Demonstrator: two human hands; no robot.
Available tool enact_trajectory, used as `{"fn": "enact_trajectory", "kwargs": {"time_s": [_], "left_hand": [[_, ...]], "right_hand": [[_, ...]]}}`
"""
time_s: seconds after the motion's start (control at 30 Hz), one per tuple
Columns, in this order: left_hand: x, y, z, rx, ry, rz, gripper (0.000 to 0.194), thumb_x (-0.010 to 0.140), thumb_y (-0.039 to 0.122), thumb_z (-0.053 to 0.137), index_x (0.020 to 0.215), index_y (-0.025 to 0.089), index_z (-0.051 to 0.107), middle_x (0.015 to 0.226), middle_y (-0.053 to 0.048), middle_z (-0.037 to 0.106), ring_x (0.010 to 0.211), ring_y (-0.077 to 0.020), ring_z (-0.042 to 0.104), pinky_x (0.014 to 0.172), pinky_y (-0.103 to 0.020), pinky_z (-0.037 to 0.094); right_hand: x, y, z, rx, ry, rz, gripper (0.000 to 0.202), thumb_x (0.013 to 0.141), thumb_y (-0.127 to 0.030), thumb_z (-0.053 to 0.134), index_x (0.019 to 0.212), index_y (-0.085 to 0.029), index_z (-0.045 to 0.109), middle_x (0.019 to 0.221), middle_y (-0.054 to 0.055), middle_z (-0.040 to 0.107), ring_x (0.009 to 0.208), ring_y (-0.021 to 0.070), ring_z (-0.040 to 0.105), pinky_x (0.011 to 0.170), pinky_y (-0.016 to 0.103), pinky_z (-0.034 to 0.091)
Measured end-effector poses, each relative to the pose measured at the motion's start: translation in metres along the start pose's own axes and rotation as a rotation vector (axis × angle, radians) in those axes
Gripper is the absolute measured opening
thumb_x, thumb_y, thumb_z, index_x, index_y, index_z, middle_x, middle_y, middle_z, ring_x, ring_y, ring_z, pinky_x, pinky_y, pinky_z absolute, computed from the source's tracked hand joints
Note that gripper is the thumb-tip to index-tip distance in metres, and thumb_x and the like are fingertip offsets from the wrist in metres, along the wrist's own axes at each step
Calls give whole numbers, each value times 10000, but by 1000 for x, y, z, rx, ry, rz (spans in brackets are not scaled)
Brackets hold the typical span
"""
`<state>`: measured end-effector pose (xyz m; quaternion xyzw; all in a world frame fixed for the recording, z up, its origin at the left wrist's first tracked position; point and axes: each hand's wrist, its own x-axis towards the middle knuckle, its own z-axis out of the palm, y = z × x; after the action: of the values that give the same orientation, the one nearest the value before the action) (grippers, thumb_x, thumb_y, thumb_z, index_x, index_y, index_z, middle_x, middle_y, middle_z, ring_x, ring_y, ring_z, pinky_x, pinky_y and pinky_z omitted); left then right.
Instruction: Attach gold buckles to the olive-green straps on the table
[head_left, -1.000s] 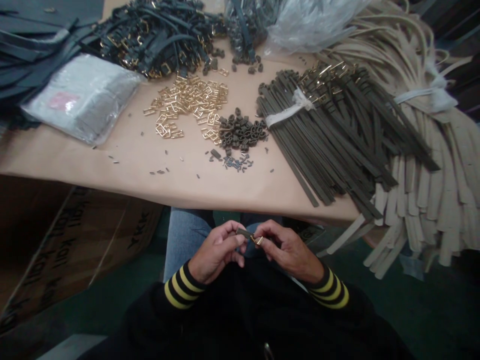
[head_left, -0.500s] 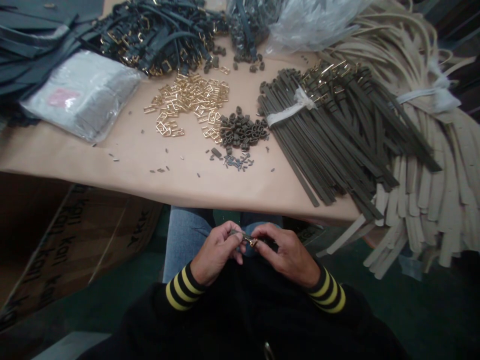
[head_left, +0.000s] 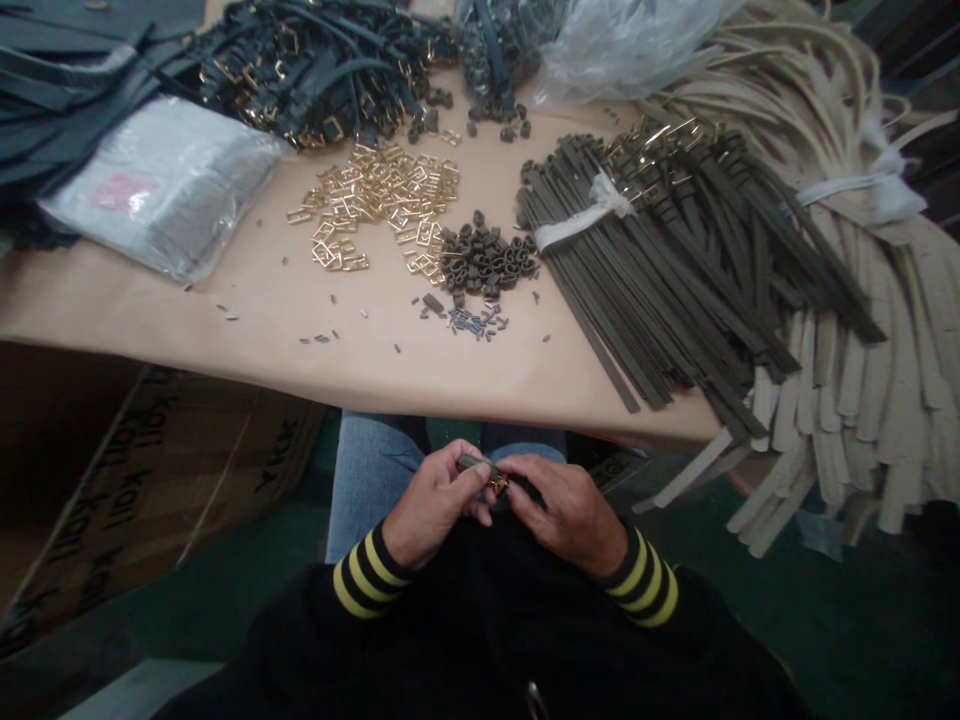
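Over my lap, below the table edge, my left hand [head_left: 442, 497] pinches a dark olive strap [head_left: 474, 462] between thumb and fingers. A gold buckle [head_left: 498, 483] sits at the strap, between my two hands. My right hand [head_left: 566, 505] is closed in from the other side, its thumb and fingers at the buckle and strap. Fingers hide much of both pieces. On the table ahead lie a heap of gold buckles [head_left: 390, 195], a pile of olive strap loops [head_left: 487, 258] and small metal pins [head_left: 476, 320].
Bundled olive straps [head_left: 637, 290] lie to the right, with long beige straps [head_left: 900, 400] hanging over the edge. Dark blue straps with buckles [head_left: 322, 80] are heaped at the back left, near a plastic-wrapped packet [head_left: 161, 190]. A cardboard box [head_left: 217, 480] stands below left.
My right hand has shifted slightly left, closer to my left hand. The buckle has moved slightly left and looks turned; the left hand stays nearly in place.
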<state>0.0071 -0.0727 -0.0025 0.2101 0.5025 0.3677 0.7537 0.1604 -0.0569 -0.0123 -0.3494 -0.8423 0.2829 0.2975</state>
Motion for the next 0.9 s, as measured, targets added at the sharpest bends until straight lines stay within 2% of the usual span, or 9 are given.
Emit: {"fn": "enact_trajectory", "kwargs": {"time_s": [0.1, 0.3, 0.53, 0.7, 0.9], "left_hand": [[0, 2, 0, -45, 15, -45, 242, 631, 285, 642, 679, 139, 455, 532, 27, 553, 479, -62, 506, 435, -157, 443], [3, 0, -3, -109, 109, -163, 205, 629, 244, 619, 654, 143, 442, 495, 27, 566, 439, -49, 519, 449, -139, 441], [3, -3, -4, -94, 92, -133, 208, 604, 243, 634, 628, 132, 460, 489, 34, 542, 422, -47, 485, 385, -133, 396], [2, -4, -6, -65, 98, -136, 251, 614, 282, 649, 652, 138, 447, 492, 35, 559, 456, -53, 512, 458, -162, 450], [0, -5, -9, 77, 78, -29, 261, 621, 288, 664, 665, 126, 464, 530, 19, 593, 495, -65, 547, 511, -186, 475]], "right_hand": [[0, 0, -2, 94, 4, 52, 145, 800, -116, 437, 923, -146, 507, 779, 80, 642, 715, 156, 617, 653, 249, 498], [-2, -3, 0, 191, -203, 175, 331, 721, -208, 562, 1030, -133, 470, 903, 103, 611, 815, 196, 588, 712, 312, 485], [-4, 2, 6, 204, -166, 275, 161, 774, -178, 508, 931, -154, 533, 825, 77, 638, 750, 172, 602, 676, 288, 479], [-5, 6, 4, 217, -155, 269, 173, 786, -187, 514, 948, -141, 556, 855, 92, 650, 787, 178, 609, 701, 293, 484], [-6, 5, 8, 164, -91, 294, 149, 783, -200, 524, 910, -138, 574, 842, 95, 666, 769, 186, 626, 683, 291, 503]]}}
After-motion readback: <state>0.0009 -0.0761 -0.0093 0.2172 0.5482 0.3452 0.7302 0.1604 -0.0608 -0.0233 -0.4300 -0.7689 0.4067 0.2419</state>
